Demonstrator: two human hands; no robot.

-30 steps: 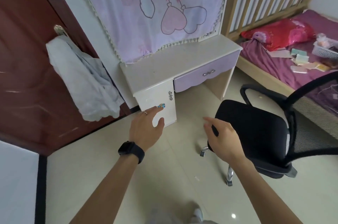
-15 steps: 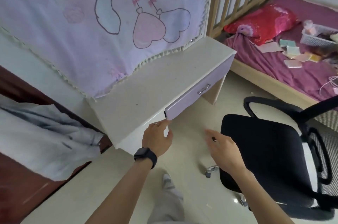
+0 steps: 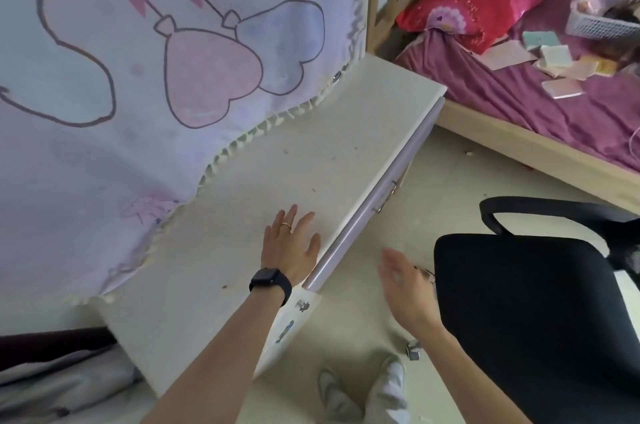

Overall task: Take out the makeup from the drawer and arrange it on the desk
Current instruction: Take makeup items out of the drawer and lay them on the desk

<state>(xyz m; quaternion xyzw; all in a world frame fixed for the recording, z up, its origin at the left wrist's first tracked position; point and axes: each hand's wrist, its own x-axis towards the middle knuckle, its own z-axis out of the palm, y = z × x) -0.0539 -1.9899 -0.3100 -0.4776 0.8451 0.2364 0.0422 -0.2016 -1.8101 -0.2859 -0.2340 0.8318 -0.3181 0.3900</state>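
A white desk (image 3: 242,202) runs diagonally through the view. Along its front edge sits a lilac drawer (image 3: 377,188) with a metal handle (image 3: 386,198); the drawer is closed and no makeup shows. My left hand (image 3: 291,247), with a ring and a black watch, lies over the desktop near the front edge, fingers spread and straight. My right hand (image 3: 405,278) hovers in front of the drawer, blurred, fingers loosely extended and holding nothing. A white cabinet door (image 3: 294,323) sits below the desk's near end.
A black office chair (image 3: 533,316) stands at the right, close to my right hand. A lilac cartoon cloth (image 3: 156,70) hangs over the back of the desk. A bed (image 3: 540,94) with a red pillow, a basket and small boxes lies beyond. My feet (image 3: 367,389) are on the floor.
I have stepped closer to the desk. My left hand rose from the drawer's corner onto the desktop. My right hand moved up a little beside the chair.
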